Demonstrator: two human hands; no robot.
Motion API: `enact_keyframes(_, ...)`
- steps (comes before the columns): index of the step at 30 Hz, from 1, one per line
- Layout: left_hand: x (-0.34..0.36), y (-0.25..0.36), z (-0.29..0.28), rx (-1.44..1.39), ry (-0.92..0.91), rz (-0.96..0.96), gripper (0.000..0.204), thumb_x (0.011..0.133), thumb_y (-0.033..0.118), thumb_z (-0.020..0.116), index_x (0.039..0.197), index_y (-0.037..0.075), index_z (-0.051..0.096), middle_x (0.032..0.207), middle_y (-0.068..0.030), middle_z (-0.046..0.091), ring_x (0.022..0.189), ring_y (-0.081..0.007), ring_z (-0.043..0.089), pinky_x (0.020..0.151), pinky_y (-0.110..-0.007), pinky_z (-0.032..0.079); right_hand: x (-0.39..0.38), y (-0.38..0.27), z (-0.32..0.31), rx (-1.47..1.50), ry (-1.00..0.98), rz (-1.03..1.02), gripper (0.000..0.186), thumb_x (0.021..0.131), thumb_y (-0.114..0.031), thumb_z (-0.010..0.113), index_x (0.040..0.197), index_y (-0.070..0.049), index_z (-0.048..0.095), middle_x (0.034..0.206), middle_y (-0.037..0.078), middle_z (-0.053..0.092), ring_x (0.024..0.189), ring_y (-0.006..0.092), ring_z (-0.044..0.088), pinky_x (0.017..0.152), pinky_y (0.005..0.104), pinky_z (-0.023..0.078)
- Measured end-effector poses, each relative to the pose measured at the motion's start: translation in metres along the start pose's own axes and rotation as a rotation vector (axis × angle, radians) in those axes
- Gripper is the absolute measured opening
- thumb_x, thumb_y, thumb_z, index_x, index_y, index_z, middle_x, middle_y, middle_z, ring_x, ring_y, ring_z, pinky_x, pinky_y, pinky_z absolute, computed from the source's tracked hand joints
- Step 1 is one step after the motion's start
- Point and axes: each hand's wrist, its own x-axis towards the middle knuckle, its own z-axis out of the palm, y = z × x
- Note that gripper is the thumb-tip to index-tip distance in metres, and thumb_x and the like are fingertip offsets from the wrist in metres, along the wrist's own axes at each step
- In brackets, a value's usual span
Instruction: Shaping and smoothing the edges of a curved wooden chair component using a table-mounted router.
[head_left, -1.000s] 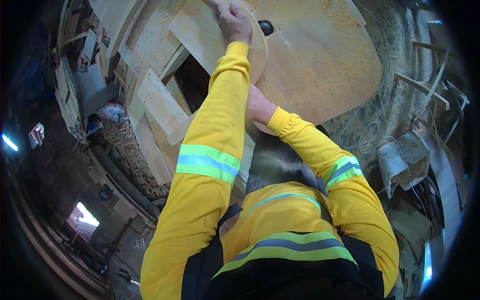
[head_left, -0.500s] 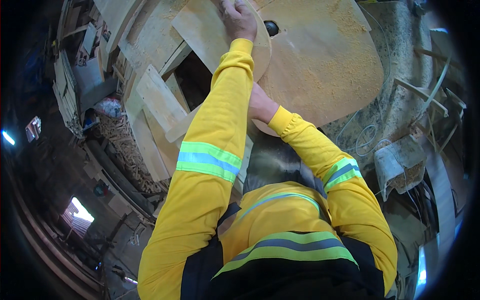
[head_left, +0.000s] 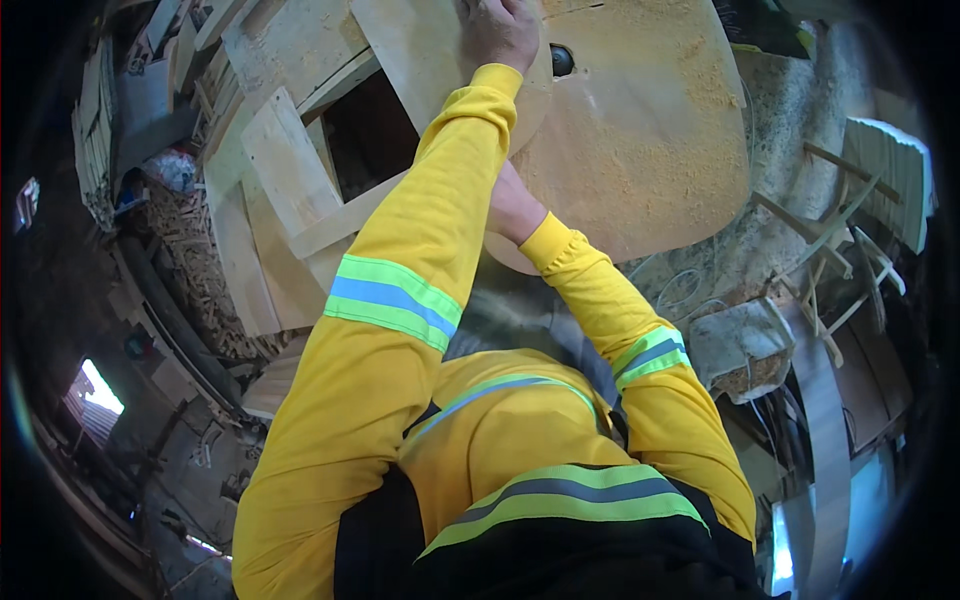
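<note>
Near the top, my left hand (head_left: 498, 36) holds a thin plywood piece (head_left: 414, 50) with curved edge, fingers bent. The piece lies on a rounded plywood tabletop (head_left: 650, 150) dusted with sawdust. Beside it is a hole in the top with a dark round fitting (head_left: 563, 60). My right hand (head_left: 515, 205) is at the near side of the pieces, partly behind my left forearm; its fingers are hidden.
Left lie plywood offcuts (head_left: 285, 150) around a dark opening (head_left: 365, 130), stacked boards (head_left: 92, 150) and scrap wood (head_left: 185, 240). On the right are a cable (head_left: 675, 285), a sawdust-filled container (head_left: 742, 340), wooden frames (head_left: 830, 250) and a pale panel (head_left: 890, 175).
My left hand has moved slightly up and rightward along with the plywood piece. The view has shifted, so the left surroundings sit further left and more of the right-side wood shows.
</note>
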Motion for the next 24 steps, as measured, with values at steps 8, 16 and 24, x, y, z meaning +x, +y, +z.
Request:
enact_keyframes(8,0.002,0.011,-0.013,0.104,-0.047,-0.055,0.035,0.096,0.026,0.047,0.118,0.001,0.060,0.122,-0.0299,0.058,0.115,-0.0461,0.054,0.097,-0.050,0.045,0.003,-0.012,0.004,0.232,0.010,0.214,0.041,0.090,-0.029,0.066,0.126,-0.009,0.061,0.128,0.011,0.061,0.121,0.0316,0.055,0.103,0.0439,0.043)
enact_keyframes(16,0.004,0.024,-0.014,-0.003,-0.064,-0.046,0.047,0.096,0.025,0.049,0.134,-0.003,0.049,0.133,-0.0332,0.050,0.122,-0.0466,0.050,0.102,-0.048,0.043,-0.003,0.011,0.001,0.668,-0.055,0.556,0.044,0.089,-0.033,0.068,0.125,-0.009,0.061,0.127,0.012,0.061,0.120,0.0322,0.055,0.102,0.0417,0.044)
enact_keyframes(24,0.003,0.021,-0.010,-0.010,0.037,-0.018,0.053,0.097,0.025,0.046,0.140,-0.006,0.043,0.139,-0.0348,0.046,0.130,-0.0468,0.045,0.110,-0.046,0.038,0.003,0.008,-0.004,0.246,-0.073,0.241,0.044,0.089,-0.032,0.068,0.127,-0.010,0.060,0.129,0.012,0.061,0.121,0.0324,0.055,0.103,0.0416,0.044)
